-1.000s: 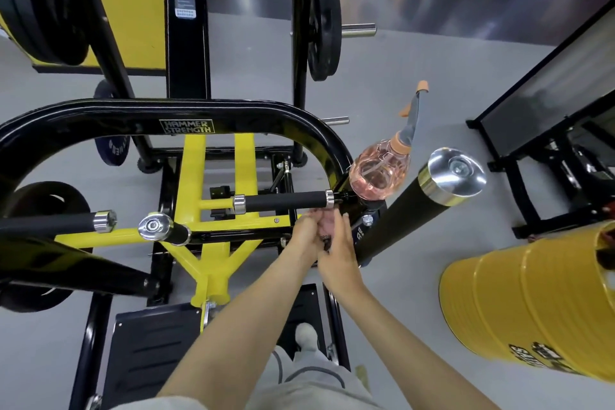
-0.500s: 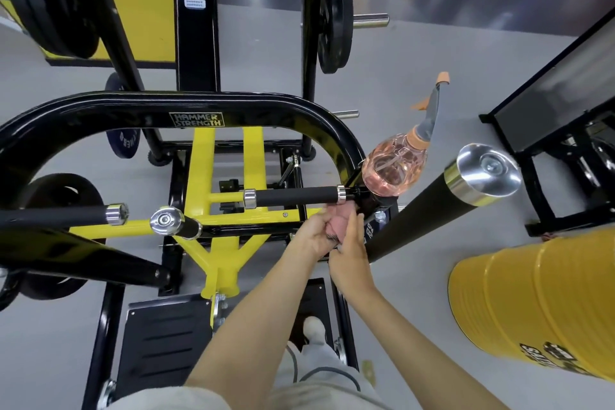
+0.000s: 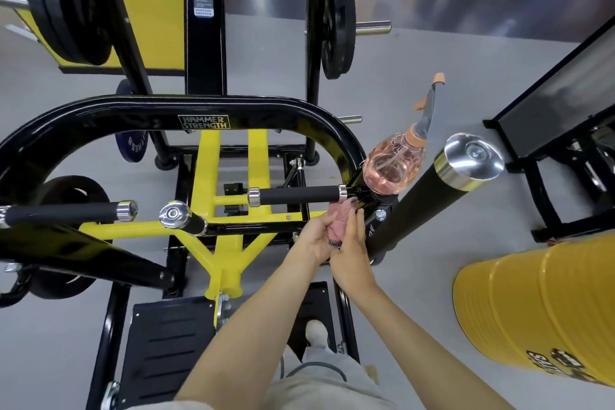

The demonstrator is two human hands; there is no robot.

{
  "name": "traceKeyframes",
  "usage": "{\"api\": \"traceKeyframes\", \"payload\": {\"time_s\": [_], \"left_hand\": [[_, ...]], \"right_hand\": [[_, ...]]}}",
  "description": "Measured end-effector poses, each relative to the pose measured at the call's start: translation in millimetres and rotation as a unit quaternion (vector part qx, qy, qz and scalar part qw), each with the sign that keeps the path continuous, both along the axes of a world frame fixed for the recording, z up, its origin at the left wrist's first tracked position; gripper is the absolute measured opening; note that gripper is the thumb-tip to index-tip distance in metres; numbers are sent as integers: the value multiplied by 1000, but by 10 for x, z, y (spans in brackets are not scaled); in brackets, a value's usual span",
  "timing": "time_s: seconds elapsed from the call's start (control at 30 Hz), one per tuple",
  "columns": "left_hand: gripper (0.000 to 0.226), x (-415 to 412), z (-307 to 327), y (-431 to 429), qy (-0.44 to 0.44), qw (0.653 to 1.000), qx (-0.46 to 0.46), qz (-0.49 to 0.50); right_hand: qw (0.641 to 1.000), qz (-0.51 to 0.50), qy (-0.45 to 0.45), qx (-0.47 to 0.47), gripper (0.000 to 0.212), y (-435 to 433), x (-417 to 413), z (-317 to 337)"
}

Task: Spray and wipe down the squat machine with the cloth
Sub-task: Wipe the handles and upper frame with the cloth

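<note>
The black-and-yellow tubular steel squat machine (image 3: 206, 110) is rigid and fixed, so it should take firm rubbing. The clear plastic spray bottle of pink liquid (image 3: 392, 166) sits tilted on the frame by the right grip. It looks light and easy to tip, so it is best taken at its orange neck. The small crumpled pink cloth (image 3: 339, 220) is soft and limp. It is bunched just below that grip, with the left hand (image 3: 316, 240) and right hand (image 3: 352, 253) curling their fingers around it.

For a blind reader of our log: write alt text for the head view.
The left hand and right hand grip a pink cloth at the black frame of a yellow-and-black squat machine, just below a pink spray bottle resting on it. A yellow barrel stands at right.
</note>
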State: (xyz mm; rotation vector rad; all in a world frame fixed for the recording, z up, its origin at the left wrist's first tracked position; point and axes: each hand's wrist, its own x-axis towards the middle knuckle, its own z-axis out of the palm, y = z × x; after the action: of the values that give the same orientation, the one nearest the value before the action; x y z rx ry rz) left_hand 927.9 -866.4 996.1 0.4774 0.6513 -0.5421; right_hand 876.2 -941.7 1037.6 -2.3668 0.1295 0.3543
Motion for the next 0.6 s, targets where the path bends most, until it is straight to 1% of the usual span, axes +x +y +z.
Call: {"api": "traceKeyframes", "payload": {"time_s": [0.13, 0.2, 0.27, 0.3, 0.33, 0.37, 0.4, 0.43, 0.5, 0.53, 0.57, 0.6], "left_hand": [[25, -57, 54, 56, 13, 1000, -13, 7], [28, -74, 95, 120, 25, 999, 23, 6], [29, -96, 132, 204, 34, 993, 115, -8], [26, -111, 169, 249, 24, 984, 176, -28], [25, -123, 247, 277, -1, 969, 239, -55], [24, -127, 354, 294, -39, 947, 306, -89], [23, -111, 482, 298, -88, 917, 373, -113], [21, -84, 611, 293, -145, 877, 442, -124], [21, 11, 817, 259, -253, 776, 567, -110], [22, 76, 895, 232, -298, 718, 622, -96], [21, 157, 914, 213, -338, 652, 673, -90], [19, 242, 892, 189, -372, 570, 725, -104]], "right_hand": [[998, -8, -23, 57, 84, -35, -60, 0], [995, -21, -38, 93, 86, -61, -88, 3], [992, -38, -42, 114, 85, -67, -91, -12], [990, -46, -48, 121, 83, -60, -91, -21], [989, -54, -59, 125, 81, -48, -90, -42], [987, -60, -74, 131, 79, -35, -88, -58], [985, -65, -85, 136, 76, -17, -86, -58], [983, -69, -95, 139, 75, -2, -79, -69], [983, -79, -95, 139, 76, 36, -58, -51], [983, -85, -88, 137, 78, 55, -43, -39], [983, -88, -84, 137, 79, 66, -24, -31], [983, -89, -81, 135, 79, 75, -8, -16]]}}
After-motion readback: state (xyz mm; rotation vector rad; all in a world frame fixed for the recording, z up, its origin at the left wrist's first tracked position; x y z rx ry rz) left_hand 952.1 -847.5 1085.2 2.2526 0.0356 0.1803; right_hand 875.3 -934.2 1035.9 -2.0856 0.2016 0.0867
